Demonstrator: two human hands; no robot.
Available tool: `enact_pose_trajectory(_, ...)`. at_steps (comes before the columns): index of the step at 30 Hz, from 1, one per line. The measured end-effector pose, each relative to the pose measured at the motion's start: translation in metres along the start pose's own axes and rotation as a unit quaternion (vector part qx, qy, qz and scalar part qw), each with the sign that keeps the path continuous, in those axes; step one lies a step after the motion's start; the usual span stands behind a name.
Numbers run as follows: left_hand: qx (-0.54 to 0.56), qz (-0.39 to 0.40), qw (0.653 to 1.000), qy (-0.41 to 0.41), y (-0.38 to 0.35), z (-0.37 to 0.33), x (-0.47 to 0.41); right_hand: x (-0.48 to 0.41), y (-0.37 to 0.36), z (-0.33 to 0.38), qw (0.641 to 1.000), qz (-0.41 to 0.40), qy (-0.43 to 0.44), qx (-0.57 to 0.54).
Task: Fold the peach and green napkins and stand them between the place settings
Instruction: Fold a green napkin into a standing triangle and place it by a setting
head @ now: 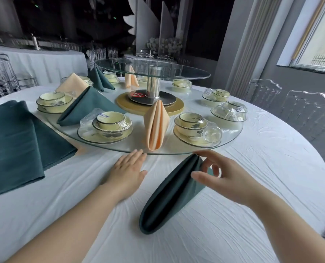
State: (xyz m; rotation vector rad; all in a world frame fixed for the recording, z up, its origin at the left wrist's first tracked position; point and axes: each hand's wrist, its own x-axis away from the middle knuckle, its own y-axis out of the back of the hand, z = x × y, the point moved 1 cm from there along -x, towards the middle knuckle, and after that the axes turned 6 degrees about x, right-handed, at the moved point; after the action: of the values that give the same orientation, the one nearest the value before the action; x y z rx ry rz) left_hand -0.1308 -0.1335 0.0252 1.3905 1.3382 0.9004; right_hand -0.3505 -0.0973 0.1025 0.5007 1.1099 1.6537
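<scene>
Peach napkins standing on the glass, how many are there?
3: one peach napkin at the near edge, one far left behind a green napkin, one at the far side, left of the centre post. More may be hidden.

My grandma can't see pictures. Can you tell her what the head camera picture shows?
A person's right hand pinches the top of a folded green napkin lying on a white tablecloth, while the left hand rests flat at the rim of a glass turntable. On the turntable, a folded peach napkin stands between two place settings.
</scene>
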Motion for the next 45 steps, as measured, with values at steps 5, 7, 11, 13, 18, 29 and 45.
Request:
enact_pose_trajectory(5, 0.000, -0.005, 1.000, 0.023, 0.012, 0.024, 0.007, -0.006, -0.013, 0.024, 0.988, -0.104, -0.054, 0.096)
enact_pose_trajectory(7, 0.006, -0.003, 0.999, 0.035, 0.013, 0.029, 0.012, -0.010, -0.016, 0.033, 0.980, -0.132, -0.077, 0.127)
enact_pose_trajectory(11, 0.026, -0.069, 0.997, 0.038, 0.012, 0.038, 0.013, -0.023, -0.019, 0.040, 0.959, -0.154, -0.124, 0.204)
enact_pose_trajectory(13, 0.056, -0.101, 0.993, 0.026, 0.012, 0.037, 0.013, -0.030, -0.021, 0.041, 0.952, -0.147, -0.133, 0.232)
enact_pose_trajectory(18, 0.106, -0.130, 0.982, -0.081, 0.010, 0.015, 0.015, -0.035, -0.020, 0.042, 0.957, -0.109, -0.150, 0.225)
enact_pose_trajectory(29, 0.034, 0.020, 0.998, -0.052, 0.005, -0.015, -0.006, -0.018, 0.042, 0.016, 0.984, -0.063, -0.117, 0.118)
enact_pose_trajectory(45, -0.019, 0.041, 0.999, -0.010, -0.003, -0.001, -0.010, -0.101, 0.081, -0.044, 0.936, -0.328, -0.115, 0.054)
